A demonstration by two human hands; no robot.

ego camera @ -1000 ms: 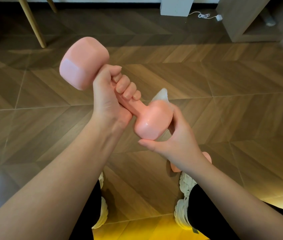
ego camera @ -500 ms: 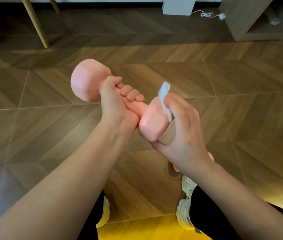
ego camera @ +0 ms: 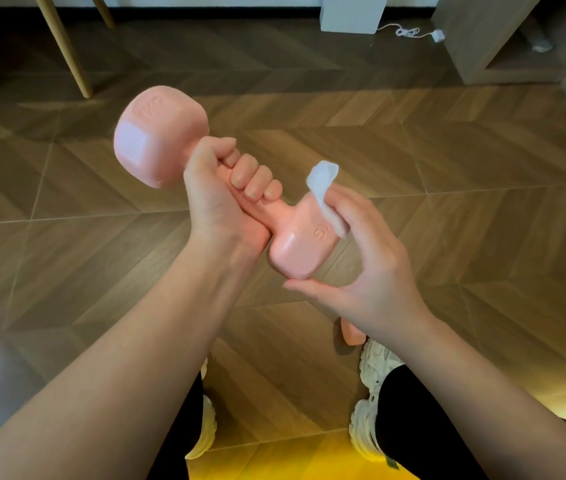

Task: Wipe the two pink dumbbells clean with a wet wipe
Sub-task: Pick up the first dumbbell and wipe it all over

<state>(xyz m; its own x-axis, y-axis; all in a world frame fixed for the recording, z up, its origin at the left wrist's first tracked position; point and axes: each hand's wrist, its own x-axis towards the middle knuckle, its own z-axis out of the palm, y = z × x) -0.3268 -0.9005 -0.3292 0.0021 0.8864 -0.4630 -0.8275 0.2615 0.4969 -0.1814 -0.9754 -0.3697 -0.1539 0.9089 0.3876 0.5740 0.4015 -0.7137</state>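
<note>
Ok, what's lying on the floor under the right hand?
One pink end of the second dumbbell, beside a white shoe. The right hand and wrist cover the rest of it.

The person wears black trousers (ego camera: 413, 431) and big white shoes (ego camera: 373, 368) with thick, bumpy soles. Both arms (ego camera: 136, 358) are bare all the way to the edge of the picture. The fingernails on the left hand (ego camera: 219, 202) are short and plain.
</note>
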